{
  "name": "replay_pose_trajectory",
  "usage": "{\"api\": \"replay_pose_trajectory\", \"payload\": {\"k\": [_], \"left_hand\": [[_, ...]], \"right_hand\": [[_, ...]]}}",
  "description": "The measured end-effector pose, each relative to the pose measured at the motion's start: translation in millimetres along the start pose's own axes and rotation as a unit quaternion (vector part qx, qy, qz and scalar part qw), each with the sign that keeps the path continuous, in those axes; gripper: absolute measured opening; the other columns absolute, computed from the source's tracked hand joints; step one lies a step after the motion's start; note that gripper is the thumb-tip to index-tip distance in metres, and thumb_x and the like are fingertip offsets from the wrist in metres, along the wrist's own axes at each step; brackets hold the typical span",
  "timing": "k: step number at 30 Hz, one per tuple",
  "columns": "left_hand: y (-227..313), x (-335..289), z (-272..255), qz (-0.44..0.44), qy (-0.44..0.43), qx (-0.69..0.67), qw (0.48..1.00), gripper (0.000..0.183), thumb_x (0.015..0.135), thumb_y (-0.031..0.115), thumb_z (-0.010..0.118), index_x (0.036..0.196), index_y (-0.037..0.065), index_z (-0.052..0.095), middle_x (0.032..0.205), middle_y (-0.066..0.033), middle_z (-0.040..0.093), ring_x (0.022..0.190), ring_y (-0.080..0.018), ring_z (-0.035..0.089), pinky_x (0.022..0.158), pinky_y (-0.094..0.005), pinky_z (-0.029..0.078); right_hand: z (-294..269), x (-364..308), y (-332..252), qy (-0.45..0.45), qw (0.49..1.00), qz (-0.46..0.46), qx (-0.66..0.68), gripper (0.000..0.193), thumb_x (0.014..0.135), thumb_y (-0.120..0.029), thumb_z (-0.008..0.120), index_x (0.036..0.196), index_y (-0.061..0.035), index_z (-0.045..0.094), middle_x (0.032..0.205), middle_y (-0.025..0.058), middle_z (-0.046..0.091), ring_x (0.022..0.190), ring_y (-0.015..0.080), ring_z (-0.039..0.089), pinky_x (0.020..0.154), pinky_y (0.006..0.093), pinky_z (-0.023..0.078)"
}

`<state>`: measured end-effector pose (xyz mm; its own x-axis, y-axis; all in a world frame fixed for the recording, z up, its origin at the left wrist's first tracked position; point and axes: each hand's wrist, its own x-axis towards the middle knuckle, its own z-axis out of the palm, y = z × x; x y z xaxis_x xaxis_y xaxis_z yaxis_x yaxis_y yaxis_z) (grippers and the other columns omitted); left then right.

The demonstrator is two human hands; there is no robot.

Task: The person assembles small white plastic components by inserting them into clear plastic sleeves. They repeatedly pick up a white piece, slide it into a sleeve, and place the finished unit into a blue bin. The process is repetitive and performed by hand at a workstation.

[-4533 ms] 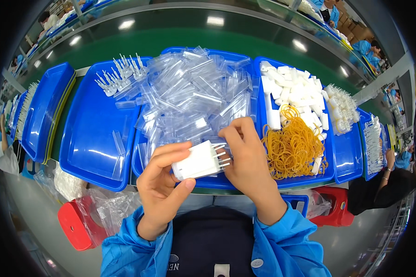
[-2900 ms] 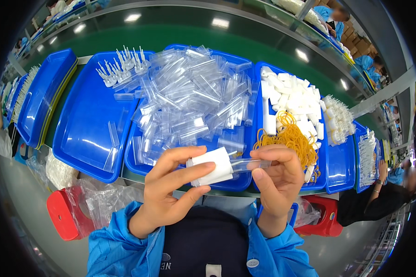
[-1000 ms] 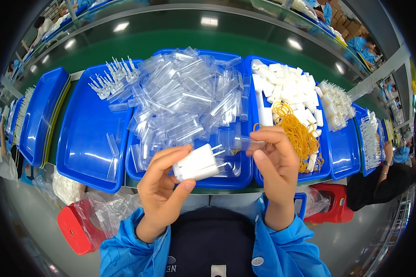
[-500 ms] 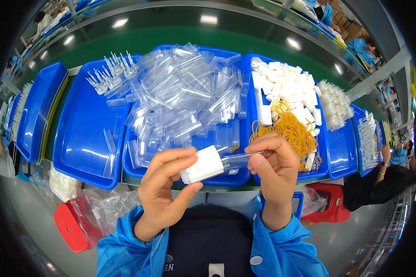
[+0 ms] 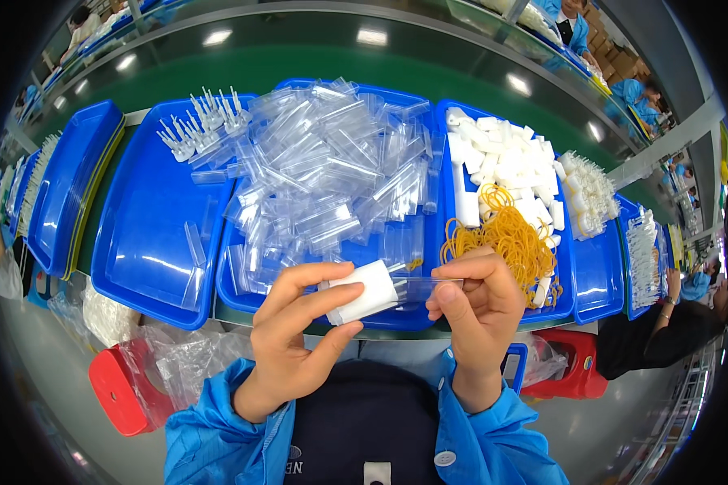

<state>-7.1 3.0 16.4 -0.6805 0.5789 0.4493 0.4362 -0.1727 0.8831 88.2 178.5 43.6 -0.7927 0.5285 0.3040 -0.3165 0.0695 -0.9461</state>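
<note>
In front of my chest, my left hand (image 5: pixel 295 335) grips a smooth white block (image 5: pixel 370 289) between its fingers and thumb. A clear plastic sleeve (image 5: pixel 416 288) sticks out of the block's right side, with a thin white tip beside it. My right hand (image 5: pixel 481 299) pinches the sleeve's far end between thumb and forefinger. How the sleeve sits against the block is partly hidden by the left fingers. Just behind the hands lies a heap of clear plastic sleeves (image 5: pixel 323 162) in a blue tray (image 5: pixel 247 301).
At the right, a blue tray (image 5: pixel 570 284) holds white blocks (image 5: pixel 501 158) and tangled yellow rubber bands (image 5: pixel 505 242). The left blue tray (image 5: pixel 137 242) carries thin white stemmed parts (image 5: pixel 206 125). Stacked trays (image 5: pixel 65 194) stand further left. Red stools (image 5: pixel 117 388) are below; a person's dark-clothed arm (image 5: pixel 651 331) is at right.
The white block has moved slightly right and tipped a little within my left hand. My right hand keeps its pinch on the sleeve. The whole view has shifted slightly.
</note>
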Motion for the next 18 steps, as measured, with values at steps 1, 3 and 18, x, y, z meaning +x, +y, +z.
{"api": "replay_pose_trajectory", "payload": {"k": [1,3,18], "left_hand": [[-1.0,0.4,-0.8,0.008,-0.002,0.011,1.000,0.037,0.073,-0.009,0.070,0.110,-0.004,0.065,0.123,-0.0213,0.054,0.113,-0.0274,0.057,0.086,-0.0322,0.051],[-0.8,1.7,-1.6,0.023,-0.010,0.028,0.999,0.035,0.072,-0.009,0.071,0.106,-0.003,0.066,0.123,-0.0232,0.056,0.111,-0.0292,0.058,0.087,-0.0334,0.051],[-1.8,2.9,28.9,0.143,0.075,0.204,0.966,0.047,0.065,-0.006,0.078,0.110,-0.002,0.067,0.122,-0.0267,0.059,0.103,-0.0374,0.064,0.083,-0.0374,0.054]], "right_hand": [[-0.3,0.4,1.1,0.000,1.000,-0.001,0.007,0.014,0.085,0.002,0.066,0.097,0.0053,0.060,0.091,0.0095,0.056,0.073,0.0119,0.059,0.061,0.0225,0.049],[-1.0,0.6,3.8,-0.003,1.000,-0.016,0.004,0.013,0.084,0.003,0.066,0.096,0.0050,0.061,0.091,0.0097,0.056,0.073,0.0116,0.059,0.061,0.0222,0.049],[29.8,-13.3,11.7,-0.005,0.933,-0.084,-0.350,0.088,0.071,-0.022,0.080,0.141,-0.0023,0.030,0.151,0.0200,0.020,0.129,0.0253,0.032,0.109,0.0457,0.026]]}}
